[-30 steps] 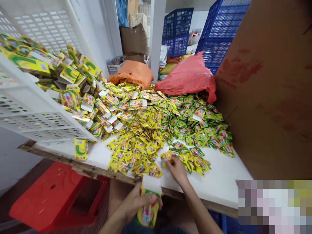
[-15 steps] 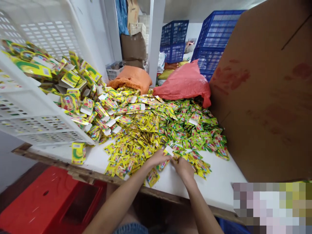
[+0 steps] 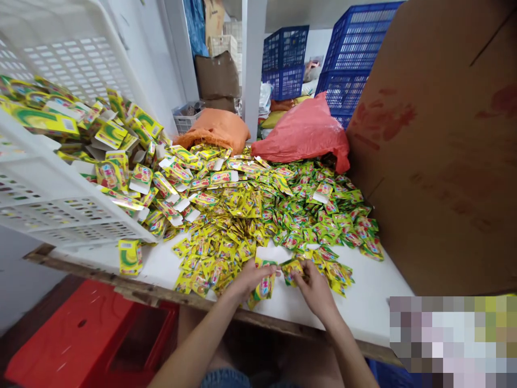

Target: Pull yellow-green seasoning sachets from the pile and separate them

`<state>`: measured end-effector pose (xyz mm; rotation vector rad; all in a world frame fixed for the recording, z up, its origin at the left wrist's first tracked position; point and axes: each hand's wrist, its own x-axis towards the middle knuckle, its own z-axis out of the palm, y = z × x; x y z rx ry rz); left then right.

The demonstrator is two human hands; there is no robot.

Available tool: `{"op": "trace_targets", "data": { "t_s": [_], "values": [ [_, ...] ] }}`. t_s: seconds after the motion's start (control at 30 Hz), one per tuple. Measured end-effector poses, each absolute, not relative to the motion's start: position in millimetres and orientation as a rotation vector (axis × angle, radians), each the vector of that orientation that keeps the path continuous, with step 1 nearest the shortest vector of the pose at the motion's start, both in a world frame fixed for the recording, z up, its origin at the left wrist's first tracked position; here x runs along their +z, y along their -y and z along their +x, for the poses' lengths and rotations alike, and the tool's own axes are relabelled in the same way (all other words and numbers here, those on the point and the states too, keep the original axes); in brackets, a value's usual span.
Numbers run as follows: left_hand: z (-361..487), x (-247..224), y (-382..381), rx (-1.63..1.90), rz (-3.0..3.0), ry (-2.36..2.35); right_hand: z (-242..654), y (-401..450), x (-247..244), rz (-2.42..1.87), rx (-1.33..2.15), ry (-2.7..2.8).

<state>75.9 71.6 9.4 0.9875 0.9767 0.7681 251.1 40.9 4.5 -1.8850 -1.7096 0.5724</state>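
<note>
Landmark: the yellow sachet pile [image 3: 230, 237]. Nearest us, at its near right edge, the left hand [image 3: 245, 283] pinches a small printed box [image 3: 264, 285], white flap raised. Just right of it, the right hand [image 3: 317, 288] pinches sachets [image 3: 291, 269]; we cannot tell the count. Change noted: the hands have drawn slightly apart, so box and sachets now show separately, close together over the white surface [image 3: 359, 307].

Left of the pile, near the edge, we record a lone box [image 3: 130, 257]; farther left, a white crate [image 3: 84, 229] heaped with boxes. Green sachets [image 3: 323, 215] spread to its right, beside a cardboard panel [image 3: 432, 161]. Beyond it we log an orange sack [image 3: 220, 128], a red bag [image 3: 307, 132] and, farthest, blue crates [image 3: 285, 51].
</note>
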Motion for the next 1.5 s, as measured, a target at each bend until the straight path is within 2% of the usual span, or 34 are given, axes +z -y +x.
{"op": "trace_targets", "data": {
  "t_s": [0.2,0.37,0.57,0.7,0.9,1.17,1.5],
  "values": [
    [70,9,-42,0.704,0.855,-0.890,247,-7,7,-1.787,0.671,1.948],
    [65,20,-39,0.689,0.848,-0.882,245,-5,-2,-1.681,0.868,1.879],
    [56,42,-30,0.717,0.913,-0.920,250,-9,49,-1.360,0.880,1.481],
    [60,51,-20,0.584,0.966,-0.825,232,-11,84,-1.232,0.730,1.750],
    [55,53,-15,0.597,0.939,-0.856,220,-8,93,-1.250,0.522,2.165],
    [56,49,-14,0.444,1.036,-0.839,223,-12,110,-1.155,0.817,2.308],
    [55,46,-14,0.474,1.033,-0.829,219,-10,104,-1.118,0.842,2.264]
  ]
}}
